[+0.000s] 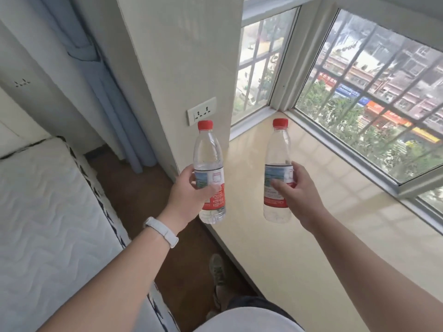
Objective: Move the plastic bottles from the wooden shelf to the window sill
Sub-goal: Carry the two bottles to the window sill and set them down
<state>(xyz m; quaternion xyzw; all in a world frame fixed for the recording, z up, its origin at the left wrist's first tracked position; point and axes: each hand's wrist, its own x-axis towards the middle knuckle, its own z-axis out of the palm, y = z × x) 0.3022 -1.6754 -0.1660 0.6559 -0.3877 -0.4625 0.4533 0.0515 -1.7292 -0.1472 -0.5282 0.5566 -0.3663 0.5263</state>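
As the left hand (191, 189) clasps one clear, red-capped water bottle (207, 149), the right hand (300, 196) holds a second bottle (278, 147) upright over the glossy cream window sill (330, 240).

The print on the label of the clear red-capped plastic bottle at centre left (209, 161) is too small to read. The left hand (191, 190) covers part of that label, and most of its fingers lie hidden behind the bottle. The right hand (299, 197) likewise covers part of the label on the matching clear red-capped plastic bottle at centre right (278, 149). The coloured shop signs (383, 113) beyond the window bars, upper right, are blurred. The white quilted mattress (48, 200) is cut off by the left edge, and the glossy cream window sill (323, 236) by the right and bottom edges.
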